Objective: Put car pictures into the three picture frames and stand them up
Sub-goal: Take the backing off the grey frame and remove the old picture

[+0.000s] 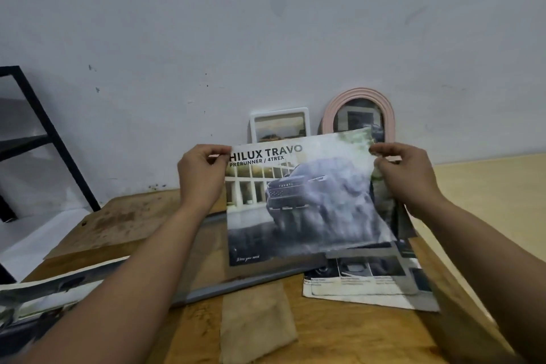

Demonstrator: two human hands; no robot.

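— What does the frame show at the wooden table (339, 331)?

— A person holds up a car picture (298, 198), a printed sheet headed "HILUX TRAVO" with a dark pickup on it, lifted above the tabletop and tilted toward the camera.

— How do the hands grip it?

— The left hand (201, 174) pinches the top left corner, thumb and curled fingers closed on the paper's edge. The right hand (404, 174) pinches the top right corner the same way, and the sheet buckles and blurs on that side.

— Where are the frames?

— Two stand upright at the back against the pale wall (266, 23), partly hidden behind the raised sheet: a white rectangular frame (279, 124) with a picture in it, and just beside it a pink arched frame (359, 112), also filled. A large grey frame (236, 285) lies flat on the table under the held sheet.

— Anything else on the table?

— More printed pages (369, 281) lie at the right beneath the picture's lower corner, another sheet (44, 292) hangs off the left edge, and a black metal shelf (53, 139) stands at far left.
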